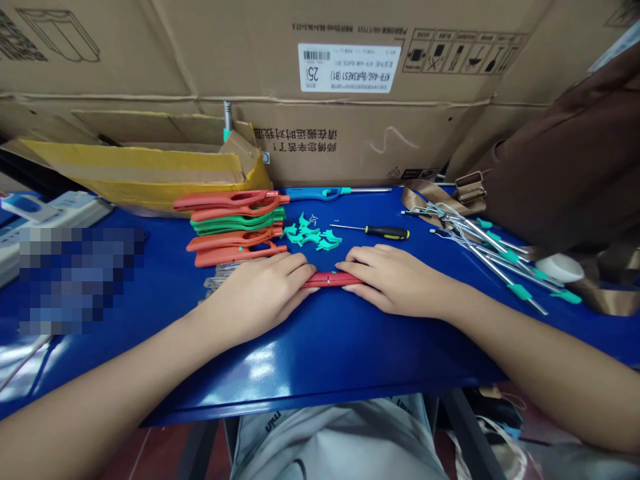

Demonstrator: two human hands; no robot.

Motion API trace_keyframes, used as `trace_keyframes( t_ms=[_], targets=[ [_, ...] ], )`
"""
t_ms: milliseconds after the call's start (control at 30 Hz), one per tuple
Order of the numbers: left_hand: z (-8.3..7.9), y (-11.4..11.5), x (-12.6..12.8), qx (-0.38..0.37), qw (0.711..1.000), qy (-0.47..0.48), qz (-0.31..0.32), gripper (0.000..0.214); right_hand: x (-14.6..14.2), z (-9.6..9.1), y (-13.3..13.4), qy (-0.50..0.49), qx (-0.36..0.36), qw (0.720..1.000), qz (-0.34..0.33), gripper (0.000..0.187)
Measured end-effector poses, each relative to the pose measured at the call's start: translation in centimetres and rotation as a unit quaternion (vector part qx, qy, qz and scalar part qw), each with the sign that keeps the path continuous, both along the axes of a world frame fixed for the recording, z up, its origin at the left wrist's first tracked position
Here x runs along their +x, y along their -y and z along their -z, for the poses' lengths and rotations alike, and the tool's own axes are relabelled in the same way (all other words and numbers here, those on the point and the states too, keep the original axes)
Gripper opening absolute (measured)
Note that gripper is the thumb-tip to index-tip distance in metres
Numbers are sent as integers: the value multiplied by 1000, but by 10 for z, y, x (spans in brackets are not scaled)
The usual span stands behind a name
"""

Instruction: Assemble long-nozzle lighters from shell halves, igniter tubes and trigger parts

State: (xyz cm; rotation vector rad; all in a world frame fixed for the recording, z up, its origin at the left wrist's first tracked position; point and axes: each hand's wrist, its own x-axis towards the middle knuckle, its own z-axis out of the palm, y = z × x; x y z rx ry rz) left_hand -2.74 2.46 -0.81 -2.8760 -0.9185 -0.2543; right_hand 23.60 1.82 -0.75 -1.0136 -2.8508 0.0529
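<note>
Your hands on the worktop: your left hand (257, 293) and your right hand (395, 280) are both grasping, fingers curved over opposite ends of one red plastic handle (330, 279). The handle lies flat between them, near the front of the blue worktop (325, 353), and only its middle shows.

Beyond your left hand stands one stack of plastic handles (233, 227): four red, with green ones between them, at least two, packed too closely to count. Behind the stack lies one blue utility lighter (335, 194), its metal nozzle pointing right. Just beyond the gap between your hands lies one heap of small green plastic pieces (307, 233), too tangled to count. Beside that heap lies one screwdriver (385, 232) with a black and yellow grip.

To your right, well apart from your right hand, lies one bunch of metal rods (500, 257) with green collars, crossed too much to count. Along the far edge stands one large cardboard box (350, 140). At the far left lies one power strip (50, 213).
</note>
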Motion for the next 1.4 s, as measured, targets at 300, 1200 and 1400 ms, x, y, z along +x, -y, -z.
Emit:
trace_keyframes(
  t_ms=[300,1200,1400],
  targets=[
    [-5,4,2,-17,1000,8,-1,30,1,-3,3,-9,-15,1000,-5,38],
    [-12,2,-3,-76,977,192,52,26,8,-8,1,-105,56,992,-46,31],
    [-14,2,-5,-57,977,191,78,25,9,-10,1,-118,61,990,-49,31]
  ],
)
